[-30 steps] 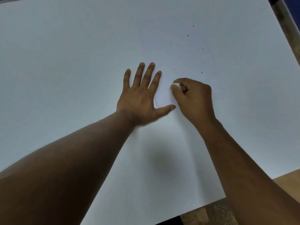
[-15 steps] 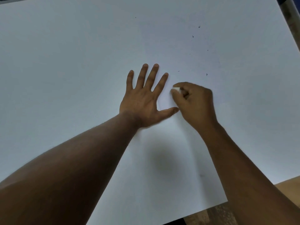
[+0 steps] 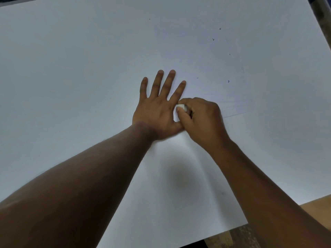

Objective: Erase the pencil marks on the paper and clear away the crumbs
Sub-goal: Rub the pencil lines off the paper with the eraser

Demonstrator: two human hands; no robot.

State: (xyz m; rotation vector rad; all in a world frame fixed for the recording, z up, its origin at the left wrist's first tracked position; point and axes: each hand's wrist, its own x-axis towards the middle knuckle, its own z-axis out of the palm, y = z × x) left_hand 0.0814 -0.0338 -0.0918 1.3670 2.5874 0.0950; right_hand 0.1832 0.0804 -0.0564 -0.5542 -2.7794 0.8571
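Observation:
A large white sheet of paper fills most of the head view. My left hand lies flat on it, palm down, fingers spread. My right hand sits just to its right, fingers curled around a small white eraser whose tip touches the paper beside my left index finger. A thin pencil line runs out to the right of my right hand, with faint marks above it. Several dark crumbs are scattered on the paper at the upper right.
The paper's near edge ends over a wooden surface at the bottom right. A wooden strip and dark edge run down the top right. A dark flat object peeks in at the top left corner.
My right hand has slid left with the eraser, closing the gap to my left index finger and covering the left thumb tip. My left hand stays flat on the paper.

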